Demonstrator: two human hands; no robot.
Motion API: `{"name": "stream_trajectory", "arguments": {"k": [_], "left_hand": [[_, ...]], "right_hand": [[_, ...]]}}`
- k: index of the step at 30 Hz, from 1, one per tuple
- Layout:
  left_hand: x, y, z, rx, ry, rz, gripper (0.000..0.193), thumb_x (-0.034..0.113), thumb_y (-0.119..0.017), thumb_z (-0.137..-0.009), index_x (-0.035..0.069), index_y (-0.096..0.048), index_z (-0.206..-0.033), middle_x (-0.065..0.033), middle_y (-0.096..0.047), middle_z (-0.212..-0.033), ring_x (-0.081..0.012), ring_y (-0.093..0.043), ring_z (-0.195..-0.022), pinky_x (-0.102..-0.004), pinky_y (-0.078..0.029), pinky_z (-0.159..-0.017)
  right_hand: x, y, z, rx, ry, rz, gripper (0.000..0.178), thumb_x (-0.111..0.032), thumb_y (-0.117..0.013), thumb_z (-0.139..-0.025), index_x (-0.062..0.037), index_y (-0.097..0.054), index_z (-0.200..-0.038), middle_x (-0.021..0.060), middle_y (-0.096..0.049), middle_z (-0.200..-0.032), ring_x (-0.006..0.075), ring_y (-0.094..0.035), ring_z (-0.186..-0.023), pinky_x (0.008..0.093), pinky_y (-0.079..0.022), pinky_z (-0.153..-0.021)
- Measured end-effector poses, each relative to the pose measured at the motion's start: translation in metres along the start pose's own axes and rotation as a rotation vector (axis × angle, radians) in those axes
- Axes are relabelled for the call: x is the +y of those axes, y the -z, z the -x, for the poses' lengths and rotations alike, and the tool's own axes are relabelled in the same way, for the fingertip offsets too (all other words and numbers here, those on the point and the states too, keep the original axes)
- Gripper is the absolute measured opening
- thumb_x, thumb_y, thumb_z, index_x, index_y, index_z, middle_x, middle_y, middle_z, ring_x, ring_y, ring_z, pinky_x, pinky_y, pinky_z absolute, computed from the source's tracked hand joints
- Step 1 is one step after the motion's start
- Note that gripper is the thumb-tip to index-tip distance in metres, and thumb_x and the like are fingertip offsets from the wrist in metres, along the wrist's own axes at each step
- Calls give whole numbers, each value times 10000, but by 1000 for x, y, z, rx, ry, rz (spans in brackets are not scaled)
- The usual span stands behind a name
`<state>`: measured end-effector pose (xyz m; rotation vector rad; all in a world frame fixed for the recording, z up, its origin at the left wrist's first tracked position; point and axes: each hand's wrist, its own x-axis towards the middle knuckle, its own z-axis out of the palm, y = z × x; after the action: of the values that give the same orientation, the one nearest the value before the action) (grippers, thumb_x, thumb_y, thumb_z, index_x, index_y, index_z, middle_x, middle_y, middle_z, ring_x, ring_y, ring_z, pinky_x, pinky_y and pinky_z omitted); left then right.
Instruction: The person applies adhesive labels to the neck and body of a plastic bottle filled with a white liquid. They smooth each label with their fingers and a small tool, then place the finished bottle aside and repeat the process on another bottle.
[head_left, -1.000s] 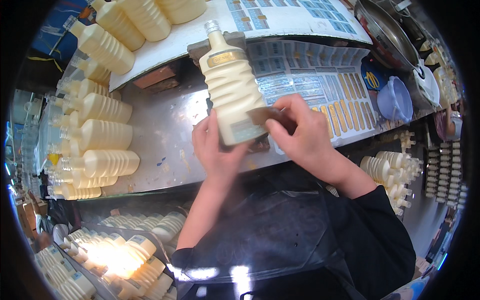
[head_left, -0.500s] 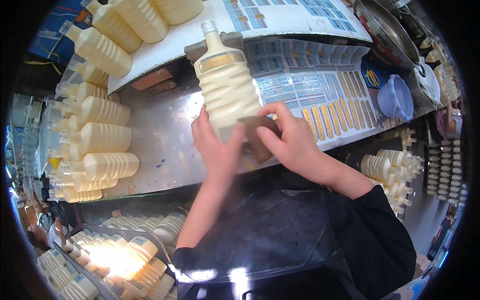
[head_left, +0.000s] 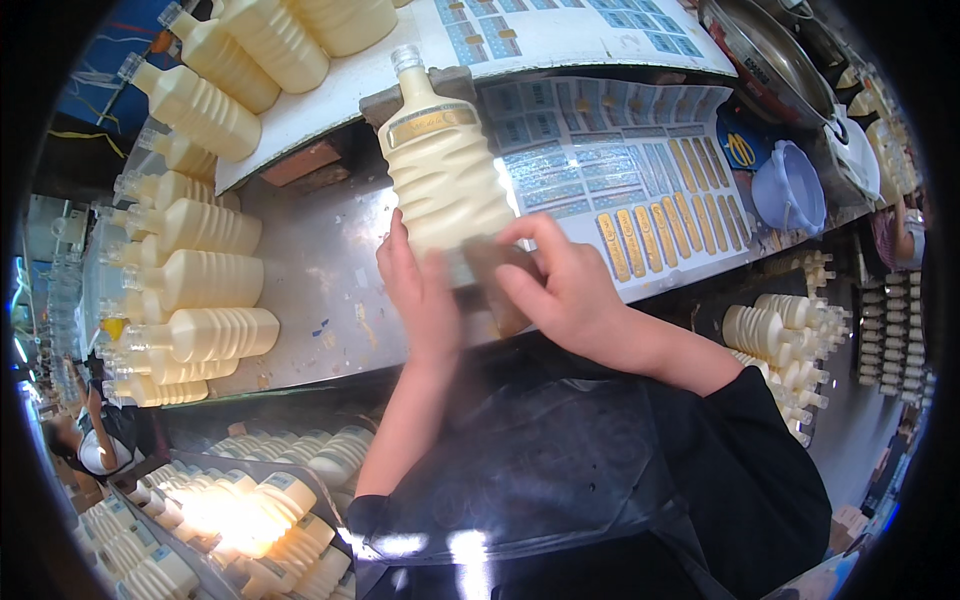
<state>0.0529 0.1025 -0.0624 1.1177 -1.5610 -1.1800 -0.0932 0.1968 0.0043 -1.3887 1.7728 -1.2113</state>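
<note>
A cream ribbed bottle point(head_left: 440, 175) with a clear neck and a gold label near its shoulder lies in front of me, neck pointing away. The shoulder end rests against a dark block point(head_left: 378, 104). My left hand point(head_left: 418, 300) holds the bottle's lower left side, its thumb smeared by motion. Pinched in my right hand point(head_left: 570, 285) is a thin brown flat piece point(head_left: 497, 285), pressed at the bottle's base end. A pale blue-grey label point(head_left: 455, 268) shows beside it, blurred and partly hidden.
Several similar bottles point(head_left: 210, 278) line the table's left side. Sheets of gold and blue labels point(head_left: 650, 215) lie to the right, near a lavender bucket point(head_left: 788, 190). A white raised board point(head_left: 420, 45) spans the back. More bottles point(head_left: 265, 515) fill trays at lower left.
My right hand and the brown piece have shifted slightly left and down along the bottle's base. The left thumb has moved back from the label. The view has shifted a little.
</note>
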Motion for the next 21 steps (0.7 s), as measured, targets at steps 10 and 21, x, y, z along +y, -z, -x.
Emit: {"name": "stream_trajectory", "arguments": {"k": [10,21], "left_hand": [[-17,6,1,-79,-30,-64,654,308,-538,-1014,-81,-379,-1515,-203,-443,-1408,-335,-431,-1346,-424,-303,-1172],[-6,9,3,-156,-10,2,551,264,-477,-1054,-35,-423,-1513,-183,-444,-1429,-317,-397,-1367,-410,-274,-1187]], "right_hand": [[55,15,0,119,-202,29,268,-230,-631,-966,-95,-583,-1193,139,-615,-637,298,-633,-572,416,-449,-562],[61,10,-4,184,46,154,319,-225,-657,-982,-122,-563,-1269,179,-726,-906,405,-714,-773,461,-557,-687]]}}
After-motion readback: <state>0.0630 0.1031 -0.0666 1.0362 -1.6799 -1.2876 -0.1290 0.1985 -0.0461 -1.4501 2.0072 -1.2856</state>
